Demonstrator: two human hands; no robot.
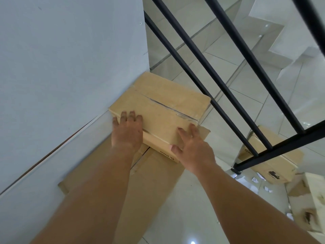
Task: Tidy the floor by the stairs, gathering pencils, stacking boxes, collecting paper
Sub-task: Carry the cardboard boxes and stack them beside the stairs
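left hand (127, 132) and right hand (192, 149) lie flat, fingers straight and gripping nothing, on the cardboard box (163, 104), apparently squaring it against the wall (61, 67) atop the longer cardboard (153, 184).

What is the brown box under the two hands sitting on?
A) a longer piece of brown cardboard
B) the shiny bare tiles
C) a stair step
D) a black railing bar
A: the box lies on a longer piece of cardboard that runs along the wall and sticks out beneath it toward the camera.
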